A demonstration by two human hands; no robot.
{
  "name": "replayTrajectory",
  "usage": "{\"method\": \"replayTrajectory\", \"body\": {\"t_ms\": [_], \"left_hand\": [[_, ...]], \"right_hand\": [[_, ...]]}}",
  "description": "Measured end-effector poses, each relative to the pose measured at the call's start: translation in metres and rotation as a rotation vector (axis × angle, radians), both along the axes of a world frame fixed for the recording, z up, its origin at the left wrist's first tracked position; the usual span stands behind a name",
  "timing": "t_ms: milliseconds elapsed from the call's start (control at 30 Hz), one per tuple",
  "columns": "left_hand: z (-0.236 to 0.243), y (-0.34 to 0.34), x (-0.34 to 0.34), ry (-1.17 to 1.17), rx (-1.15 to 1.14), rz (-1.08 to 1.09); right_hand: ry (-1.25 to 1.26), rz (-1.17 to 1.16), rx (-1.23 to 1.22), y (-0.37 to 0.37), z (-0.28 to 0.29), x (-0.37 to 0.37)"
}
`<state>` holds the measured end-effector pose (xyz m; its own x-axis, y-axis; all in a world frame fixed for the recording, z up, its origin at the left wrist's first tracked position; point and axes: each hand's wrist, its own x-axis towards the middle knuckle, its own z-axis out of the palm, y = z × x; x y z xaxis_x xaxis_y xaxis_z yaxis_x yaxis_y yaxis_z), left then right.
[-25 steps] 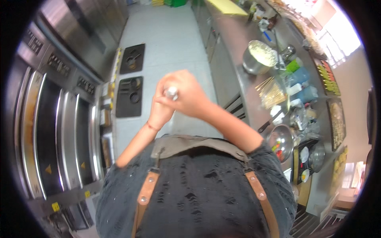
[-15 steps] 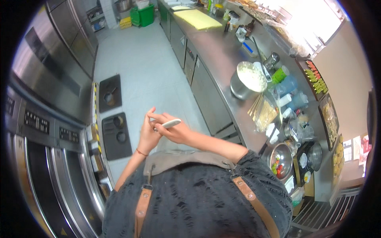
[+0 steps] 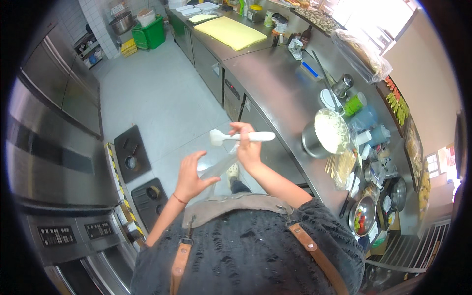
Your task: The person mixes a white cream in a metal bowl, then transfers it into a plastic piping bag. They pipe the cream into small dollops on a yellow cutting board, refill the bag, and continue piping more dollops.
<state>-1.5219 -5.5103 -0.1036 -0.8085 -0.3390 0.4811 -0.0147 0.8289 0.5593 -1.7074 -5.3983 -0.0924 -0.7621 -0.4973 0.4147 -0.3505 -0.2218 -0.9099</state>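
My right hand (image 3: 246, 150) grips a white spatula (image 3: 263, 136), held sideways with its flat head to the left, along with a thin clear plastic bag (image 3: 223, 162) hanging toward the lower left. My left hand (image 3: 189, 179) is open, thumb and fingers spread beside that bag's lower part; whether it touches the plastic is unclear. Right of my hands, a steel pot (image 3: 327, 132) of pale creamy mixture stands on the steel counter (image 3: 260, 78), near bundled skewers (image 3: 337, 167) and a steel bowl of cut fruit (image 3: 362, 219).
Dark mats (image 3: 129, 152) lie on the floor (image 3: 162, 98) at left, beside steel ovens (image 3: 56, 236) and tall steel cabinets (image 3: 69, 83). A green bin (image 3: 150, 34) stands at the back. Yellow sheets (image 3: 231, 32) cover the counter's far part; loaded trays (image 3: 396, 101) line its right side.
My two hands have separated, the right moving up and right. The spatula now lies sideways and the plastic bag shows between my hands. The view has turned rightward, toward the counter.
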Motion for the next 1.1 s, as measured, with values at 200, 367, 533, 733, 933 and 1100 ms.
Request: {"method": "replayTrajectory", "body": {"t_ms": [200, 367, 533, 733, 933, 1100], "left_hand": [[-0.038, -0.091, -0.150, -0.367, 0.096, -0.139], [-0.023, -0.214, -0.265, -0.754, 0.356, -0.173], [-0.022, -0.309, -0.354, -0.497, 0.707, -0.115], [-0.021, -0.378, -0.502, -0.346, 0.918, -0.194], [-0.049, -0.397, -0.698, -0.278, 1.434, -0.331], [-0.082, -0.373, -0.820, -0.550, 1.712, -0.403]], "right_hand": [[-0.447, -0.167, -0.099, -0.056, -0.014, -0.161], [0.002, -0.511, 0.172, -0.070, 0.002, -0.352], [0.314, -0.636, 1.028, -0.070, -0.080, -0.482], [0.223, -0.540, 1.446, -0.060, -0.244, -0.548], [-0.027, -0.604, 1.434, -0.083, -0.253, -0.581], [-0.711, -0.284, 0.294, -0.150, -0.161, -0.551]]}}
